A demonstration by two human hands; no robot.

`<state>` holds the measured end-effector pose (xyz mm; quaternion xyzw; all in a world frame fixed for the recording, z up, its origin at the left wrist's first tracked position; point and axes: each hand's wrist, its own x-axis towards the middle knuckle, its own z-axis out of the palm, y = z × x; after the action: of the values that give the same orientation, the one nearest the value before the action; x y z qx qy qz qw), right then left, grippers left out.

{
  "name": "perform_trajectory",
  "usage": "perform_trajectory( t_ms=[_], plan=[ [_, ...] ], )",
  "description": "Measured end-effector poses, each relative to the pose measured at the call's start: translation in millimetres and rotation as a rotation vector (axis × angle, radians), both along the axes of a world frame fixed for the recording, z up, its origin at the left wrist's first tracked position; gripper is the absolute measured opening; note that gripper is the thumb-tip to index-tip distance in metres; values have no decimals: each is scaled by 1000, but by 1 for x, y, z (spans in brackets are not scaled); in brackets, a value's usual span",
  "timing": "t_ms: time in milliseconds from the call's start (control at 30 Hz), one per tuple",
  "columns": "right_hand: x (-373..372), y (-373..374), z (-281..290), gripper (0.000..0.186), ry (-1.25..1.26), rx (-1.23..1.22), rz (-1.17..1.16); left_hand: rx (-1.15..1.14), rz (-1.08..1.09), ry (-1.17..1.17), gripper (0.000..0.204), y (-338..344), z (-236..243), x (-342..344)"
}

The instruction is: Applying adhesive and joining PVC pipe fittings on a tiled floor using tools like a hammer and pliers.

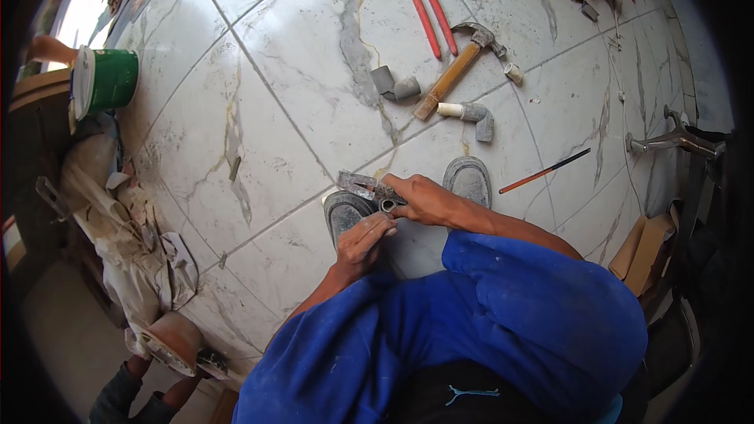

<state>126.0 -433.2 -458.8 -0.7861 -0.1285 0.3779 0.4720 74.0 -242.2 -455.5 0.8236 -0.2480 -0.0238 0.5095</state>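
Note:
Low over my shoes, both hands meet in front of my knees. My right hand (424, 198) is closed around a worn grey piece with a slotted end (357, 181); its exact kind is unclear. Just under those fingers shows the round open end of a short grey pipe fitting (387, 205). My left hand (366, 237) pinches at this fitting from below, its fingertips partly hidden. Beyond them on the tiles lie a claw hammer (455, 71), red-handled pincers (428, 9), a grey elbow fitting (395, 85) and another elbow with a white pipe stub (477, 116).
A thin orange-and-black strip (544, 170) lies right of my shoe. Further right stand a metal tap (677, 141) and cardboard (642, 255). At left are a green bucket (112, 80) and crumpled cloth (129, 220). Another person's hands (153, 392) hold a round container (174, 343).

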Motion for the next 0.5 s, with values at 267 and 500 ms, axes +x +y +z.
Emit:
perform_trajectory(
  t_ms=[267,500],
  plan=[
    [4,4,-4,47,-14,26,148,108,-139,18,19,0,14,-1],
    [22,4,-2,46,31,54,178,4,210,72,17,-7,7,-1]
  ],
)
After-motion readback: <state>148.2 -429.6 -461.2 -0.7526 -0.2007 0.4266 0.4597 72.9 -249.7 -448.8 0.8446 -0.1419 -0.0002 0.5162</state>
